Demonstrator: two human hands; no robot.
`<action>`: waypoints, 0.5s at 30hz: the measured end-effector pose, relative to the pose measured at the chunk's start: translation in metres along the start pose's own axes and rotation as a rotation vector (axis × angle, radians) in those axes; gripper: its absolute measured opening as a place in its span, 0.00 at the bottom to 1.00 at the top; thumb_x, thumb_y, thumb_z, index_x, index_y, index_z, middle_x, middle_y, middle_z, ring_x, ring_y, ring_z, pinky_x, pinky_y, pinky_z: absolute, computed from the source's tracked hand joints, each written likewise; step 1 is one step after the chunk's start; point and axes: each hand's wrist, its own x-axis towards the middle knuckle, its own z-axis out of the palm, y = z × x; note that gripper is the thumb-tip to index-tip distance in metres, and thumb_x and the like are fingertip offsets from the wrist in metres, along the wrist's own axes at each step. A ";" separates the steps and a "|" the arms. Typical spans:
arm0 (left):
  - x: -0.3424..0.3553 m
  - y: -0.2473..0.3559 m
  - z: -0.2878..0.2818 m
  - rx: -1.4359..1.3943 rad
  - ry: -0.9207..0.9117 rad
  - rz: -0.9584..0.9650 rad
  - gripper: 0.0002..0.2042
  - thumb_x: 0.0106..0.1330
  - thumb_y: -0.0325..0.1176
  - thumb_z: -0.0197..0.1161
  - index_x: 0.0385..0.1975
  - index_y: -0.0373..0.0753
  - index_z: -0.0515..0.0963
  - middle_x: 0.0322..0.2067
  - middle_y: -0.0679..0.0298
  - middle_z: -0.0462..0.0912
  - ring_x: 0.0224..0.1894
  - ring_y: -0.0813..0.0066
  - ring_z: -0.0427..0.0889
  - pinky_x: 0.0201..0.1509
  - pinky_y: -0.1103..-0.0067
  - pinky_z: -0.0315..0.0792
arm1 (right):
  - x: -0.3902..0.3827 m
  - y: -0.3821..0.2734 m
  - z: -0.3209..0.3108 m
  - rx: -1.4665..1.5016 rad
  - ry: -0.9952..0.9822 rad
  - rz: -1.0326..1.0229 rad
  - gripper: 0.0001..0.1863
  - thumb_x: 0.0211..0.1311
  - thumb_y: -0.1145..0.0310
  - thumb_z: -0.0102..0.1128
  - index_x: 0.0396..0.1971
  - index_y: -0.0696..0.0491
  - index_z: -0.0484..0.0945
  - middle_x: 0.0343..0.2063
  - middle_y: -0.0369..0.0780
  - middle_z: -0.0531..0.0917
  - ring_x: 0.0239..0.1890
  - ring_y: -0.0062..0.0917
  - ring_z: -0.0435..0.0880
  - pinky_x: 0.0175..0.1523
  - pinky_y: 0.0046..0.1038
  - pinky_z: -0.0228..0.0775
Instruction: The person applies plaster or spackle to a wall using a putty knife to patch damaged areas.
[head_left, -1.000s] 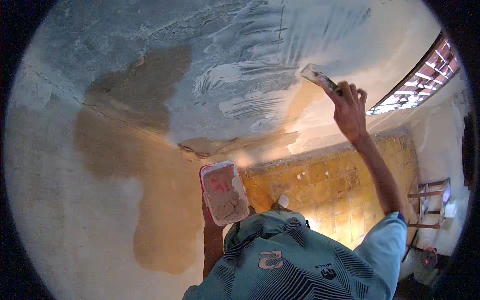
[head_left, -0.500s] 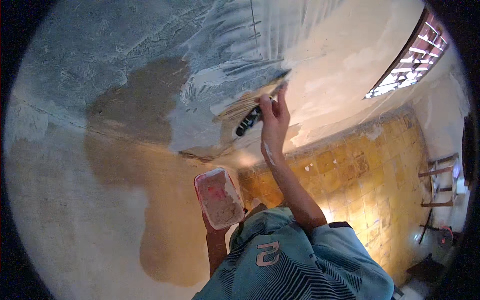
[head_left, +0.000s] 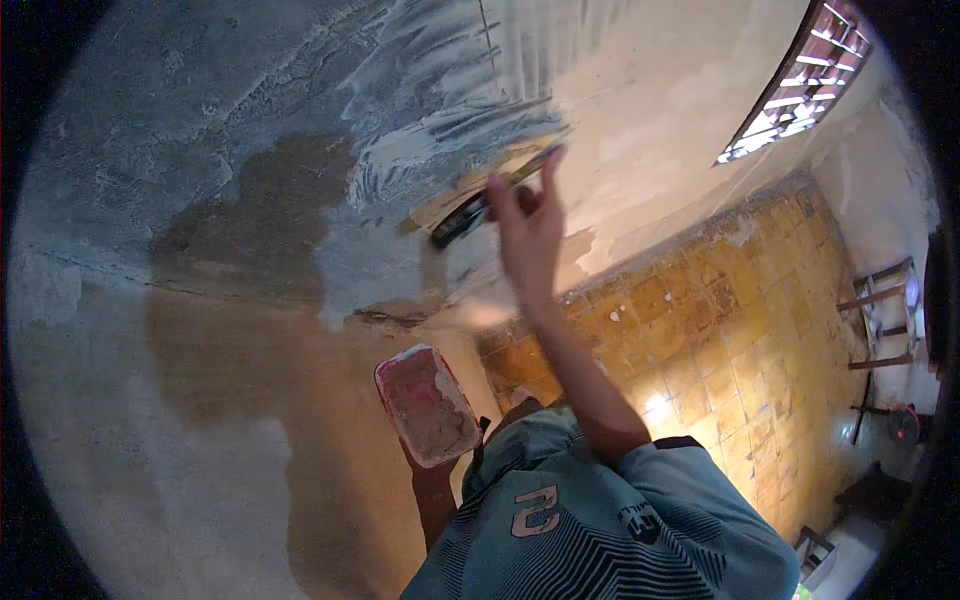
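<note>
My right hand (head_left: 530,225) is closed round a putty knife (head_left: 461,221) with a black handle, slightly blurred. Its blade points up and to the right and lies at the wall (head_left: 620,130). Around it are white smears of filler (head_left: 420,150) spread on the grey, rough patch. Low in front of my body, my left hand (head_left: 428,466) grips a red-rimmed tub (head_left: 379,385) from below; most of its fingers are hidden behind the tub. Inside is pale filler (head_left: 425,410), thicker along one side.
A barred window (head_left: 795,85) is set in the wall at upper right. Yellow tiles cover the floor (head_left: 700,320). Wooden furniture (head_left: 885,325) and a small fan (head_left: 903,425) stand at far right. A dark crack (head_left: 395,318) runs near the wall's corner.
My right hand and the putty knife have moved left along the wall. The tub sits slightly lower and further left in view, and the whole view has shifted a little.
</note>
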 end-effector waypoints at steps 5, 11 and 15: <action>0.011 -0.002 0.009 0.113 -0.024 0.002 0.36 0.67 0.65 0.53 0.68 0.48 0.65 0.61 0.57 0.74 0.56 0.50 0.78 0.50 0.50 0.79 | 0.017 0.022 -0.001 -0.429 -0.061 -0.076 0.45 0.70 0.63 0.62 0.75 0.59 0.42 0.24 0.38 0.81 0.25 0.18 0.76 0.31 0.25 0.71; 0.009 0.005 -0.010 0.112 -0.053 0.016 0.38 0.65 0.69 0.52 0.68 0.49 0.65 0.62 0.57 0.74 0.55 0.50 0.79 0.50 0.50 0.79 | -0.037 0.010 0.008 -0.470 -0.174 0.039 0.47 0.69 0.65 0.62 0.76 0.55 0.39 0.24 0.38 0.81 0.27 0.16 0.76 0.33 0.23 0.72; 0.011 0.009 -0.005 0.051 -0.063 -0.060 0.39 0.64 0.70 0.51 0.68 0.50 0.64 0.62 0.56 0.73 0.56 0.49 0.79 0.51 0.48 0.79 | 0.045 0.013 -0.046 -0.387 -0.045 -0.096 0.32 0.72 0.66 0.59 0.70 0.57 0.59 0.27 0.41 0.85 0.27 0.20 0.82 0.32 0.25 0.75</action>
